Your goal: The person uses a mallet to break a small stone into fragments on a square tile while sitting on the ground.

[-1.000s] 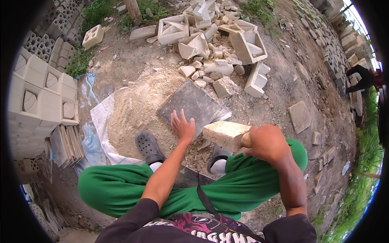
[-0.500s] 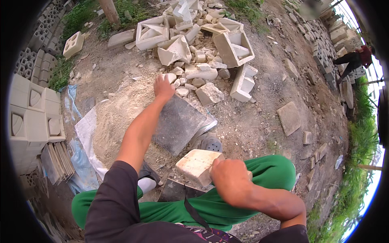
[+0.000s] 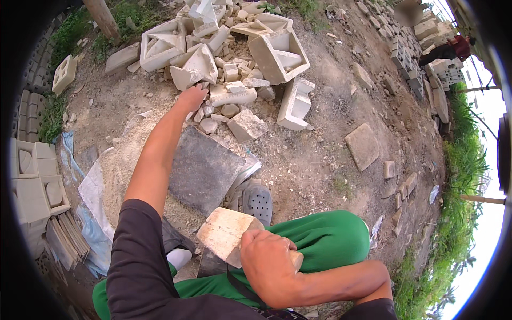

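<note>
My right hand (image 3: 269, 261) is closed round the short handle of a wooden mallet (image 3: 224, 234), its pale block head resting over my lap at the left of the fist. My left arm stretches forward, and my left hand (image 3: 192, 99) touches the near side of the rubble pile, fingers reaching out among the stones. Just beyond its fingertips sits a broken hollow block (image 3: 194, 68). Beside them lies a rounded pale chunk (image 3: 233, 95). Between my feet and the pile is a flat dark slab (image 3: 204, 169), with pale powder (image 3: 128, 170) heaped to its left.
Broken hollow casts (image 3: 280, 56) and a pale angular lump (image 3: 247, 126) surround the pile. Stacked blocks (image 3: 40, 186) and thin boards (image 3: 68, 241) stand at the left. A flat stone (image 3: 362, 146) lies to the right. Far right, another person (image 3: 453, 49) bends near grey blocks.
My left hand has moved farther into the rubble, from a pale piece toward the broken hollow block. The mallet has tilted and shifted a little in my right hand. The whole view has swung right.
</note>
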`<state>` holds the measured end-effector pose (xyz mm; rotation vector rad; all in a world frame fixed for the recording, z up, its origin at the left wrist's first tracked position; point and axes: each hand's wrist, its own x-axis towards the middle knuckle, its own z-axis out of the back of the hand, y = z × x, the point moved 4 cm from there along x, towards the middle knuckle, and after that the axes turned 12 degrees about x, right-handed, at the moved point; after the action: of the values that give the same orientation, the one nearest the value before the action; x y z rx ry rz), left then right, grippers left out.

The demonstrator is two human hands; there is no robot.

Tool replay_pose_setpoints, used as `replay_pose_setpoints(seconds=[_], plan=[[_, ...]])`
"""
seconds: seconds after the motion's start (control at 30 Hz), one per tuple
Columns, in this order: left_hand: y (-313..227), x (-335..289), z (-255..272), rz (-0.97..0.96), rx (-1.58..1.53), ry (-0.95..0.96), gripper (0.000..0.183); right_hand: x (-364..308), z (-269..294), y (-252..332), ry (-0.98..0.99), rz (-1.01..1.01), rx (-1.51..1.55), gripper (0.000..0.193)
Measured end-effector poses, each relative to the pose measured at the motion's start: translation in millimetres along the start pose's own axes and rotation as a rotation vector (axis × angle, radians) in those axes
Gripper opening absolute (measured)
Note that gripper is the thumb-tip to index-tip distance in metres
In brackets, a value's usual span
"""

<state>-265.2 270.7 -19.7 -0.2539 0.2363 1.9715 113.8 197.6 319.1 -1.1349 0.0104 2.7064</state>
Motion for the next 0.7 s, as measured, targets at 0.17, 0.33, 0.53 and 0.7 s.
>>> replay_pose_setpoints(seconds=[0.17, 0.33, 0.53, 0.7], plan=[[19.0, -29.1, 12.2, 0.04, -0.07, -0.111, 0.036, 1.1, -5.1, 0.3, 0.013, -0.016, 0.052, 0.03], [22.1, -109.3, 52.6, -0.048, -0.269, -0.471, 0.044, 1.7, -5.7, 12.1, 0.04, 0.047, 0.042, 0.033], [-36.9, -242.2, 31.4, -0.194, -0.079, -0.647, 0.043, 2.1, -14.6, 33.0, 0.15, 0.206, 0.036, 0.021], [-87.7, -331.9, -11.3, -0.235, -0.052, -0.559, 0.043, 20.1, -37.9, 39.6, 0.215, 0.245, -0.035, 0.028]])
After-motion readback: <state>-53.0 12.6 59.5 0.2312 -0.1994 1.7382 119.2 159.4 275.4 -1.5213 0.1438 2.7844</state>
